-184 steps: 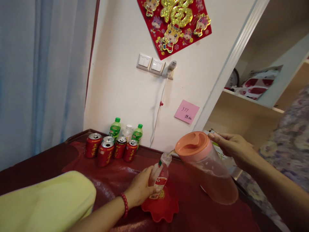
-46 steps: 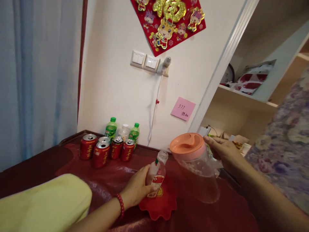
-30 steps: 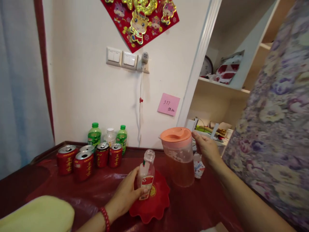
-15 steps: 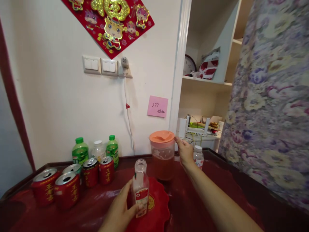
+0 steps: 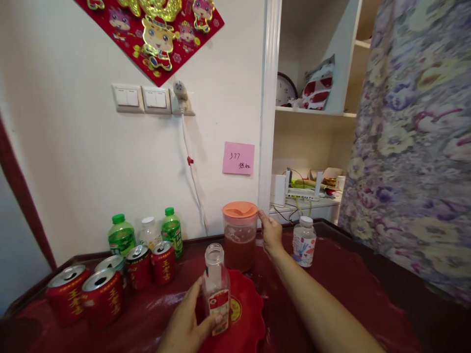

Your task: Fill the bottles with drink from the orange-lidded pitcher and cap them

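My left hand (image 5: 193,311) is wrapped around a clear open-necked bottle (image 5: 218,294) with a red and white label. The bottle stands upright, uncapped, over a red scalloped tray (image 5: 250,314) with a gold emblem; whether its base touches the tray is hard to tell. Behind it is a clear pitcher (image 5: 239,245) with an orange lid, part full of reddish-brown liquid. My right hand (image 5: 272,234) is closed at the pitcher's right side, where its handle would be; the fingers cover that part. The pitcher looks upright, its base just behind the tray's far edge.
Several red cans (image 5: 106,296) cluster at the left. Behind them stand two green-capped bottles (image 5: 171,233) and a white-capped jar (image 5: 148,230). Right of my right hand is another white-capped bottle (image 5: 304,241). The wall lies close behind; a floral curtain (image 5: 415,162) hangs at the right.
The pitcher and my right hand have shifted slightly left and away, so the white-capped bottle at the right now shows fully. The view has turned a little. My left hand still holds the bottle.
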The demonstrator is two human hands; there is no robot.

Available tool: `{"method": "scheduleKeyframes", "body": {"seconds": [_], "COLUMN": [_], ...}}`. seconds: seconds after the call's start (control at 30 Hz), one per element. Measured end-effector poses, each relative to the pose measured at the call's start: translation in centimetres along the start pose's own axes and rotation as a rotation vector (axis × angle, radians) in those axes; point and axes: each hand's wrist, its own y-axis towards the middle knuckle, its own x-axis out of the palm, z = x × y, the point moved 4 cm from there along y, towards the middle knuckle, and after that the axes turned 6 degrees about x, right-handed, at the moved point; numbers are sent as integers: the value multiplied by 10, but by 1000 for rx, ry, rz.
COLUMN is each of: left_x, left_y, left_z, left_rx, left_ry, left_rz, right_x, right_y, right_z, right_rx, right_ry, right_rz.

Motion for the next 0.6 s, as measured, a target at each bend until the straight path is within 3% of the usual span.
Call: {"method": "scheduleKeyframes", "body": {"seconds": [0.17, 0.4, 0.6], "left_x": [-1, 2, 0], "left_y": [-2, -4, -2], "left_z": [11, 6, 20], "left_rx": [20, 17, 65], "left_ry": [-58, -41, -3], "left_rz": [46, 105, 72], "right_x": [-3, -8, -30], "right_y": [-1, -3, 2], "right_z": [9, 12, -15], "right_rx": [10, 19, 24], "right_ry": [-15, -96, -260], "right_rz": [7, -49, -145]}}
